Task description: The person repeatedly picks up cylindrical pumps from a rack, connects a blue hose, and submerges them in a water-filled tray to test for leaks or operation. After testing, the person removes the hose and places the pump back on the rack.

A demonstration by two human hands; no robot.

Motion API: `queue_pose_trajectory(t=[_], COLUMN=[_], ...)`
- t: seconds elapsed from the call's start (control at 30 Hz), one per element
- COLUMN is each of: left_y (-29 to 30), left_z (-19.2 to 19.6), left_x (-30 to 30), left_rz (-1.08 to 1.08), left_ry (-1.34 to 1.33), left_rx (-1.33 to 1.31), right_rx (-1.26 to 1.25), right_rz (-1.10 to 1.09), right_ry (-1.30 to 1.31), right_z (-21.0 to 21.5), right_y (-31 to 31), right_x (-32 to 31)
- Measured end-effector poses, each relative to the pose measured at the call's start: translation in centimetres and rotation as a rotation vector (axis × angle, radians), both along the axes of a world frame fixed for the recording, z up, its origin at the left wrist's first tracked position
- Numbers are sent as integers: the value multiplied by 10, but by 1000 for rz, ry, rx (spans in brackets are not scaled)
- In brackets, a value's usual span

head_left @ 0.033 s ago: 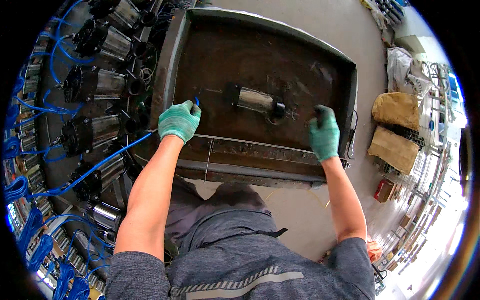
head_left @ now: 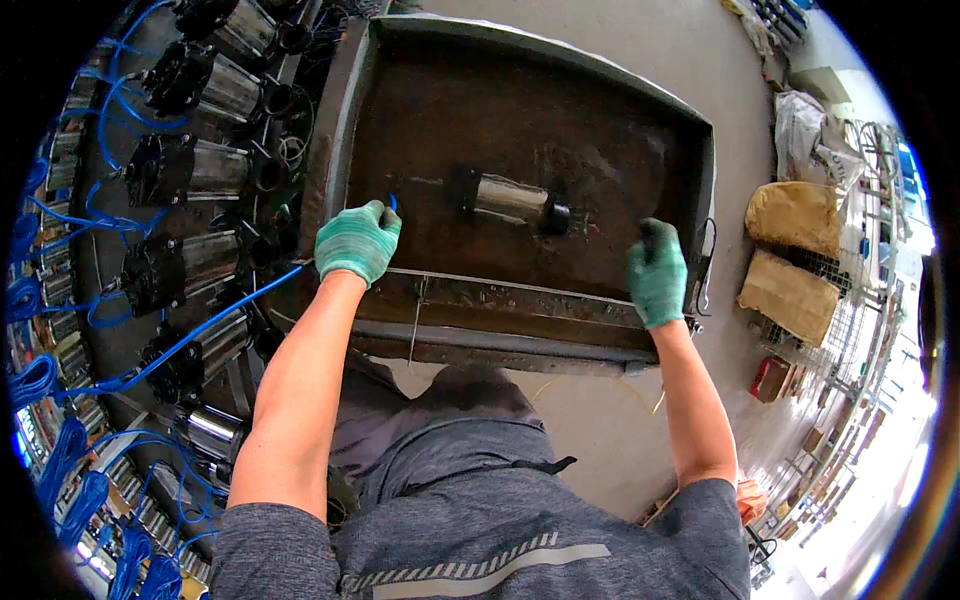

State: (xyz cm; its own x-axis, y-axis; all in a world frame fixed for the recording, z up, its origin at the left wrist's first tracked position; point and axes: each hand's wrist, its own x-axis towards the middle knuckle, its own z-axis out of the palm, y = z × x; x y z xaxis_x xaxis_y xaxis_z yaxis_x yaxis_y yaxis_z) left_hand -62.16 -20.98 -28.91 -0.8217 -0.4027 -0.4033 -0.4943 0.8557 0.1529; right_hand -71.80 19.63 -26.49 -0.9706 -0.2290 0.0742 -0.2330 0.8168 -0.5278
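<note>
A wide metal tank (head_left: 345, 130) of dark water stands before me. A cylindrical pump (head_left: 512, 199), with a shiny steel barrel and black ends, lies on its side in the middle of the water. My left hand (head_left: 357, 242), in a green knit glove, is closed around a blue cable (head_left: 215, 317) at the tank's left side. A short blue end pokes out past the thumb. Over the tank's right side hangs my right hand (head_left: 659, 275), gloved in green with dark fingertips, apart from the pump. Its fingers are curled in, and whatever they hold is hidden.
Several similar pumps (head_left: 190, 168) with blue cables line the rack at left. A thin metal bar (head_left: 520, 289) spans the tank's near side. A black cord (head_left: 710, 265) hangs at its right edge. Brown sacks (head_left: 790, 220) lie farther right, beside wire shelving (head_left: 850, 370).
My right hand has shifted slightly right and toward me. Ripples around the pump have eased. My left hand has barely moved and keeps its hold on the blue cable.
</note>
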Motion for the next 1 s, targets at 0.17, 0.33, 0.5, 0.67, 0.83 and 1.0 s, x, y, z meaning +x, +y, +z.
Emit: queue_pose_trajectory(t=[0.17, 0.33, 0.5, 0.67, 0.83, 1.0], left_y=[3, 5, 7, 10, 8, 9], left_z=[3, 3, 1, 1, -3, -3], left_x=[-2, -5, -5, -8, -5, -6], left_rz=[-2, 8, 24, 22, 13, 12], left_ry=[-20, -58, -56, -46, -33, -33], left_rx=[-28, -44, -57, -83, -91, -99], right_rx=[56, 162, 340, 351, 340, 373], right_rz=[-98, -374, -368, -355, -361, -364], right_ry=[-79, -139, -253, -269, -295, -325], right_z=[-20, -54, -57, -52, -47, -46], right_y=[88, 98, 97, 96, 91, 91], right_x=[15, 6, 1, 1, -1, -2])
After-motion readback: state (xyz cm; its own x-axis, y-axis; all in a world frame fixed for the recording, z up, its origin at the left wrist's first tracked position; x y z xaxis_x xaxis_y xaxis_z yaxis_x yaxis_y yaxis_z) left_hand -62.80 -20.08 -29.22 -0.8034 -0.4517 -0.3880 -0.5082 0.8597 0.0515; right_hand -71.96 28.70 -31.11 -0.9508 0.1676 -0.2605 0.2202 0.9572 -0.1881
